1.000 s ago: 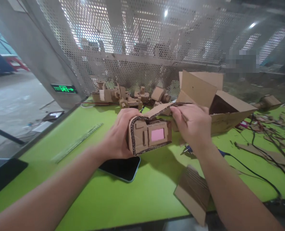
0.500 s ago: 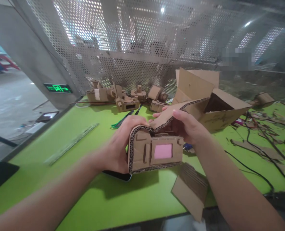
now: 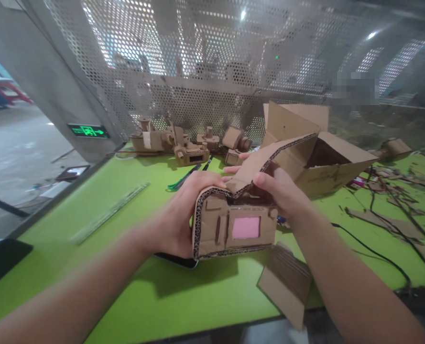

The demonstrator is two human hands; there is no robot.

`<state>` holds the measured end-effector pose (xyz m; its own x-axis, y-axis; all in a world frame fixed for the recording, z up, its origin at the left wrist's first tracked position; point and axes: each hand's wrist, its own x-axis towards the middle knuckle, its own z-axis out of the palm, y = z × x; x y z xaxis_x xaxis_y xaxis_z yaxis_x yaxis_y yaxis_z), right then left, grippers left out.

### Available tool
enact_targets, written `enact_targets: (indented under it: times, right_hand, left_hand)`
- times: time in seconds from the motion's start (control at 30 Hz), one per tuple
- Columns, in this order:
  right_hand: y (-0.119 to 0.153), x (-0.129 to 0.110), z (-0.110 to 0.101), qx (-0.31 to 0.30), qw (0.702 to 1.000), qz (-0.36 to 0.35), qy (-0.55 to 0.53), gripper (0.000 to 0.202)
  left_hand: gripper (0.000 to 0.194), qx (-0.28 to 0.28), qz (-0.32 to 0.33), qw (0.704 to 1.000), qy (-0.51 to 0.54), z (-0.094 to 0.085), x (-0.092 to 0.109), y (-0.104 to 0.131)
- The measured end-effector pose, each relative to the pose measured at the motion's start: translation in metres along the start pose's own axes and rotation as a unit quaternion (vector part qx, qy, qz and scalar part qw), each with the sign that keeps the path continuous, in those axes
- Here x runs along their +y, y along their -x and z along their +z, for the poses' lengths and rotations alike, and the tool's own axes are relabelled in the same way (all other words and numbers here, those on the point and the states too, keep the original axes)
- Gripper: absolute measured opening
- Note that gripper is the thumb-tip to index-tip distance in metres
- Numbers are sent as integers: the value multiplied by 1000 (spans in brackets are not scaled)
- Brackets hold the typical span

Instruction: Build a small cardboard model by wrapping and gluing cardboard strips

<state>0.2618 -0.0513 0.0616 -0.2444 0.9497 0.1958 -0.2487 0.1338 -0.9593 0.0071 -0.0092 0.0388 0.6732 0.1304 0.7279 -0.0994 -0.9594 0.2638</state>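
A cardboard camera model (image 3: 215, 229) with a pink rectangle (image 3: 246, 227) on its facing side is held above the green table (image 3: 198, 306). My left hand (image 3: 183, 210) is wrapped round its left end, fingers over the top. A long cardboard strip (image 3: 258, 165) curves over the model's left side and top, its free end rising to the right. My right hand (image 3: 278, 188) holds this strip, thumb at the near edge and fingers behind it. Partly hidden beneath the model lies a dark flat device (image 3: 178, 261).
Several cardboard models (image 3: 190, 154) stand along the perforated screen. An open cardboard box (image 3: 327, 167) is behind my right hand. A clear ruler (image 3: 110, 212) lies left, a cardboard piece (image 3: 286, 286) near the front edge, and scraps and black cables (image 3: 380, 253) right.
My right hand has moved slightly down along the cardboard strip, and the strip's free end rises more steeply. The left hand keeps its hold on the model.
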Motion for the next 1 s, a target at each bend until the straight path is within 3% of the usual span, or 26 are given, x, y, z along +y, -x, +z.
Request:
enact_targets:
  times: [0.23,0.67,1.0]
  right_hand:
    - [2,1,-1,10,999,14,40,67]
    - [6,-11,-4,-38,995,46,81,71]
    - [6,-12,-3,-65,995,33,63,75]
  left_hand:
    - [84,-11,-21,1000,-13,-1,4,0]
    - [88,-23,-40,998,37,3,5,2]
    - [96,-27,-14,999,42,4,5,-1]
